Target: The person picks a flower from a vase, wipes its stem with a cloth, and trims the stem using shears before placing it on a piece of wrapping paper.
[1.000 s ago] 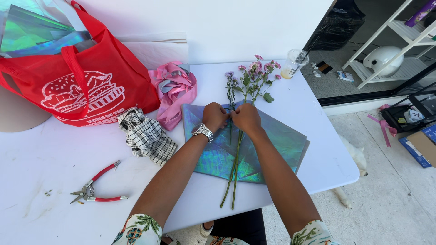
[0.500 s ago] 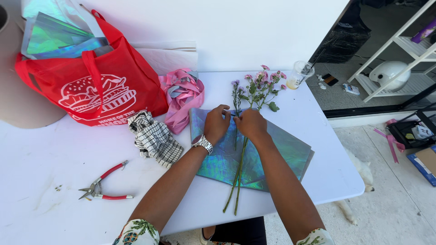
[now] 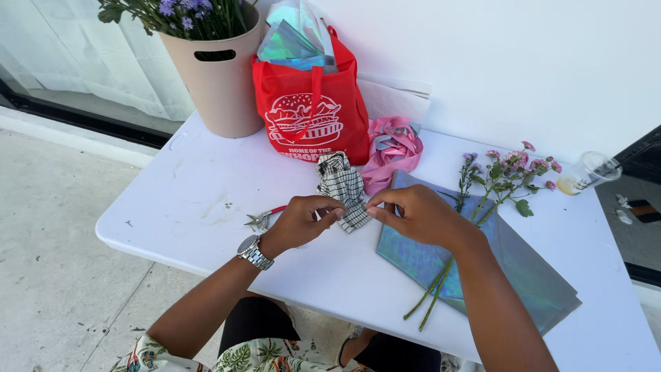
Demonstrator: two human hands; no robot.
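Note:
My left hand point(image 3: 301, 220), with a silver watch on its wrist, and my right hand point(image 3: 413, 215) both pinch the near end of a black-and-white checked ribbon point(image 3: 341, 184) that lies bunched on the white table point(image 3: 206, 186). A few pink and purple flower stems point(image 3: 496, 184) lie across iridescent wrapping sheets point(image 3: 509, 262) to the right of my right hand. Red-handled pliers point(image 3: 264, 217) lie just beyond my left hand.
A pink ribbon bundle point(image 3: 394, 150) sits behind the checked ribbon. A red tote bag point(image 3: 310, 110) holding iridescent sheets stands against the wall, next to a beige bucket point(image 3: 219, 83) of purple flowers. A clear plastic cup point(image 3: 586, 173) stands at the right.
Both hands have left the flower stems and moved left to the checked ribbon. The view has swung left, bringing the bucket into sight.

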